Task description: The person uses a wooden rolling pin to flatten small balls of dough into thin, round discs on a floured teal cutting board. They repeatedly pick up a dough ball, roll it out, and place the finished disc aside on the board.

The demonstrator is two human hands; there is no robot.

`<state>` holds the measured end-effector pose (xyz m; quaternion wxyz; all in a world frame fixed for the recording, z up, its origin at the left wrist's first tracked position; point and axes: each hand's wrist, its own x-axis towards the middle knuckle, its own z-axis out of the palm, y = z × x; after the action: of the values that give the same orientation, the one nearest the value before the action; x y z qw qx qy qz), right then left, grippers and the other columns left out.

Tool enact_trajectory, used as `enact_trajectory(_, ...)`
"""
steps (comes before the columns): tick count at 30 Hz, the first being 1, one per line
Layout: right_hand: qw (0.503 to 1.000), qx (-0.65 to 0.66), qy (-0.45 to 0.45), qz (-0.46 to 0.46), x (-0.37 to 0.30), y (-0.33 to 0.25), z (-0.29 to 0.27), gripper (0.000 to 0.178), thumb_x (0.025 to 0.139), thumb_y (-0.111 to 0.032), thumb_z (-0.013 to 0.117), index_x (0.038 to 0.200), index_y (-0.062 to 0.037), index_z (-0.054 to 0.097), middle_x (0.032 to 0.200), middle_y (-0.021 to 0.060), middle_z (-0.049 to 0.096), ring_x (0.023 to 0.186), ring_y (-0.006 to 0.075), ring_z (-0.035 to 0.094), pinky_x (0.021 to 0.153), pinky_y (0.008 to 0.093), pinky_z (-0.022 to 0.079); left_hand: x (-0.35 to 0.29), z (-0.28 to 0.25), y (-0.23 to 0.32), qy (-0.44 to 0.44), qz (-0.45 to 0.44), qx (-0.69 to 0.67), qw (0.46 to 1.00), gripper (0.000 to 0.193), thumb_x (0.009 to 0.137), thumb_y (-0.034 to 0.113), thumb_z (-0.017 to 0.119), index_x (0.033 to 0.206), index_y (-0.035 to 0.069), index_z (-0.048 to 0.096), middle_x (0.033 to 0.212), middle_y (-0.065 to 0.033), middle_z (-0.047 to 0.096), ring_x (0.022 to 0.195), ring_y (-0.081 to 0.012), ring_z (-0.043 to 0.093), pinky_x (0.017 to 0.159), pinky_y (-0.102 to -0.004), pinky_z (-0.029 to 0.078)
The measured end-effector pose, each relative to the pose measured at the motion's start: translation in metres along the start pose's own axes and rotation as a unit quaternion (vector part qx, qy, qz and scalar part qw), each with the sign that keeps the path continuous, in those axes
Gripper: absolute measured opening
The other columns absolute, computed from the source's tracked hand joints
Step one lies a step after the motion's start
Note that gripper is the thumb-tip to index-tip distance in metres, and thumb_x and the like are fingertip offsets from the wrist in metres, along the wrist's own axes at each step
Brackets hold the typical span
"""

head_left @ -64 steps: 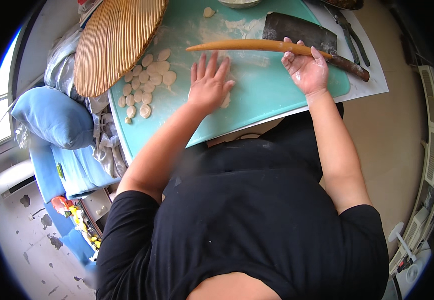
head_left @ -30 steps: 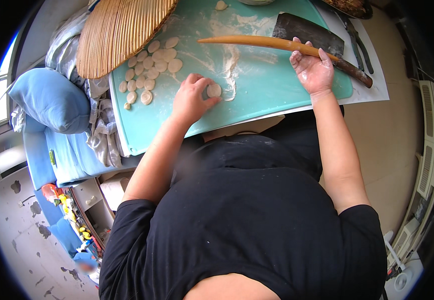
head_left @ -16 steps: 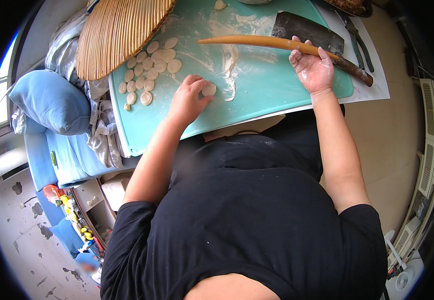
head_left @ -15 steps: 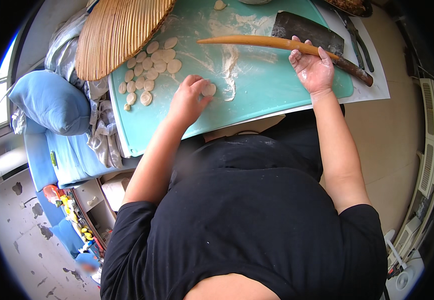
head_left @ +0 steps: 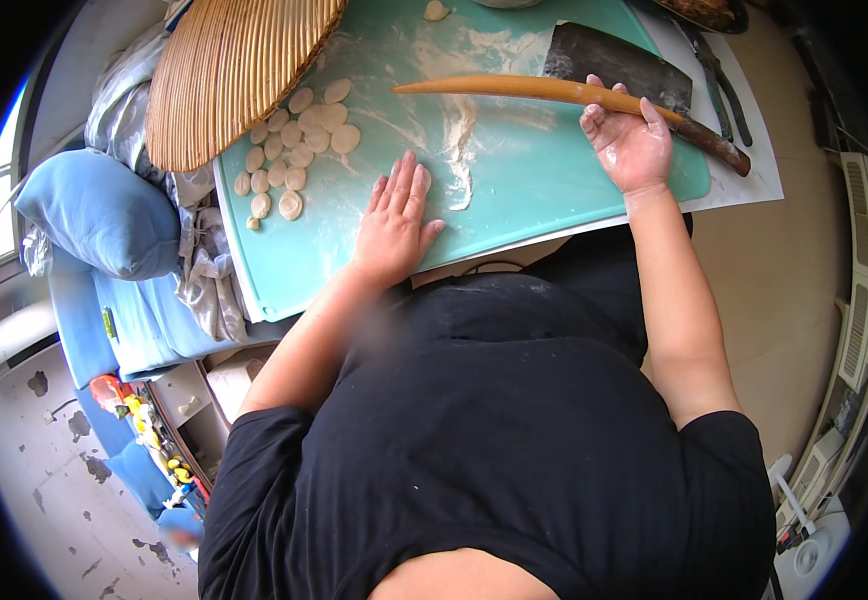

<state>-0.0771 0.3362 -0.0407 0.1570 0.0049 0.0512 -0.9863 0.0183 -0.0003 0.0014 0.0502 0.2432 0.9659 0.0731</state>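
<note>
My left hand (head_left: 394,222) lies flat on the floured green board (head_left: 544,195), palm down, fingers stretched and thumb out to the side. The dough piece seen there earlier is hidden from view. To its upper left lie several small flattened dough rounds (head_left: 314,140). My right hand (head_left: 630,145) is palm up and dusted with flour, its fingers loosely curled round a tapered wooden rolling pin (head_left: 504,87). The pin slants over the board. Behind it rests a dark cleaver (head_left: 619,62), and a dark brown handle (head_left: 714,147) shows past my right hand.
A round mat of woven stalks (head_left: 239,75) overlaps the board's far left. Loose flour (head_left: 462,150) streaks the middle. One lump of dough (head_left: 436,11) sits at the far edge. Scissors-like dark tools (head_left: 719,85) lie far right. A blue cushion (head_left: 102,213) is at left.
My left hand has gone from curled fingers beside a dough piece to lying flat, covering that spot. My right hand and the rolling pin have hardly moved.
</note>
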Motion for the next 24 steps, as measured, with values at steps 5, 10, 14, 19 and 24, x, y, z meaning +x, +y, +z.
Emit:
enact_trajectory(5,1.0,-0.005,0.008,0.006,-0.001,0.0,0.0,0.033,0.086,-0.026,0.055,0.107,-0.0002,0.058,0.131,0.023,0.046,0.093,0.0361,0.056,0.09,0.0468,0.045,0.002,0.001,0.002,-0.004,0.008,0.013,1.0,0.075,0.089,0.043,0.049,0.141,-0.004,0.024,0.15,-0.0233,0.016,0.14,-0.0358,0.017,0.114,-0.0444,0.014)
enact_trajectory(10,1.0,-0.029,0.003,0.001,-0.002,-0.001,0.001,0.034,0.086,-0.027,0.055,0.107,-0.0012,0.062,0.13,0.0217,0.05,0.094,0.0345,0.057,0.09,0.045,0.045,0.009,-0.002,-0.005,-0.03,0.026,0.024,0.999,0.079,0.09,0.048,0.045,0.143,-0.004,0.019,0.151,-0.0218,0.015,0.141,-0.0343,0.014,0.114,-0.0438,0.012)
enact_trajectory(14,1.0,-0.022,0.001,-0.002,0.0,0.0,0.0,0.034,0.086,-0.028,0.056,0.107,-0.0022,0.063,0.129,0.0209,0.051,0.092,0.0339,0.057,0.089,0.0447,0.046,0.034,0.0,-0.051,-0.027,-0.103,0.077,0.991,0.075,0.092,0.046,0.04,0.146,0.001,0.013,0.154,-0.016,0.009,0.143,-0.0305,0.005,0.115,-0.0439,0.001)
enact_trajectory(19,1.0,0.005,-0.001,-0.016,-0.002,-0.002,-0.002,0.034,0.086,-0.029,0.055,0.106,-0.0024,0.064,0.128,0.0199,0.052,0.088,0.0325,0.059,0.087,0.0445,0.046,0.102,-0.024,-0.079,0.054,-0.086,0.106,0.989,0.054,0.091,0.034,0.051,0.133,0.001,0.042,0.148,-0.0199,0.025,0.138,-0.0357,0.021,0.112,-0.0467,0.017)
enact_trajectory(24,1.0,0.018,0.0,-0.01,0.0,0.002,0.0,0.034,0.087,-0.03,0.055,0.107,-0.0038,0.061,0.128,0.0192,0.052,0.087,0.0322,0.059,0.086,0.0465,0.047,0.201,-0.009,-0.086,0.12,-0.066,-0.118,0.984,0.051,0.087,0.017,0.058,0.134,0.004,0.041,0.145,-0.0172,0.032,0.134,-0.0337,0.031,0.108,-0.0346,0.03)
